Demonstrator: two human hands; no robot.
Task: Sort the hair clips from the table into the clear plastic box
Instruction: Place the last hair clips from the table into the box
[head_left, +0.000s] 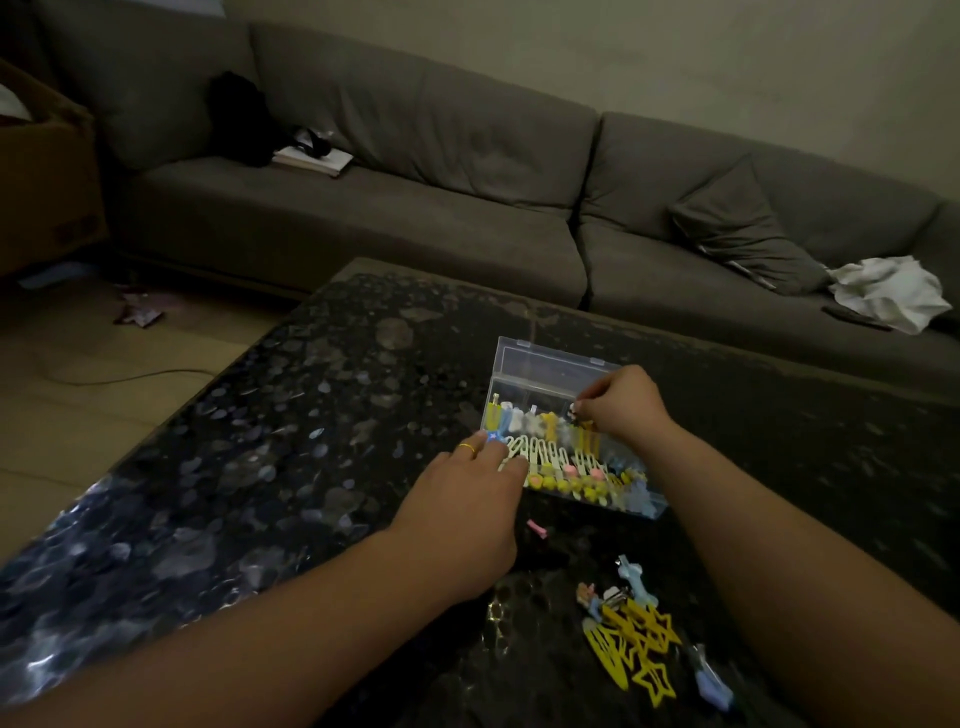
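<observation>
The right-hand grip (621, 402) is drawn in, thumb and fingertips pinched on a small dark-and-white hair clip (574, 411) held over the far row of the clear plastic box (566, 431); whether the clip already touches the box's contents cannot be told. The left-hand grip (467, 499) lies with fingers extended, their tips on the box's near-left edge beside a blue clip (492, 436); it appears to steady the box rather than clasp anything, and a ring (469, 448) shows on one finger. The box stands on the dark speckled surface (311, 415) between the two grips, its lid (556, 358) open on the side away from them. Progress, as judged from this view: most of the work seems done. Directly below the right grip, the box carries a far row of yellow, white and blue clips and a near row of cream clips (545, 454) with small yellow and pink ornaments. Remaining items lie nearer the person than either grip: a lone pink clip (537, 530) just nearside of the box, and, well nearer still, a loose heap of yellow star clips (644, 644) with a light blue clip (634, 571) at its far end and a blue one (714, 686) at its near-right side.
</observation>
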